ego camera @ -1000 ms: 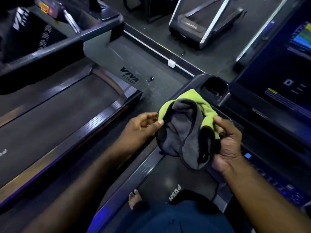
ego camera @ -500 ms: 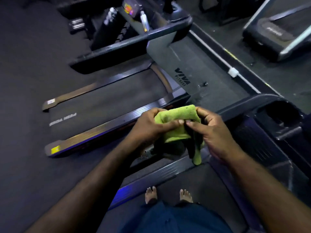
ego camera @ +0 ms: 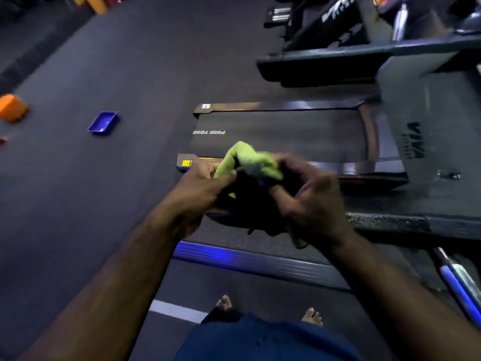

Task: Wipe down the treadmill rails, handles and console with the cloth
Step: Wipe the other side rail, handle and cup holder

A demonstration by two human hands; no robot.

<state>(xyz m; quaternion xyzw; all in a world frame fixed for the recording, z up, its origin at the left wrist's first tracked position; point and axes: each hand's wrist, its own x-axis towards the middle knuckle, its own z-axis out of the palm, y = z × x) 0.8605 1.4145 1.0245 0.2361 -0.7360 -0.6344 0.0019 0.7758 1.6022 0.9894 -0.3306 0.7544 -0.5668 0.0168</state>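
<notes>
While I am standing on the treadmill (ego camera: 234,287), its side rail (ego camera: 247,259) is lying just below the cloth (ego camera: 250,164), which I am holding bunched in the air between both hands. It is looking soft, light and floppy (green one side, dark the other), so I am judging a flat folded pad easiest to grip. The left hand (ego camera: 201,190) is pinching the green edge; the right hand (ego camera: 315,201) is curling round the dark part.

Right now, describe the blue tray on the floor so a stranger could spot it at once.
Start at the treadmill whose belt reads PUSH YOUR. Look left from its rear end across the dark floor to a small tray. It is blue, shallow and open, while the block farther left is orange.
</notes>
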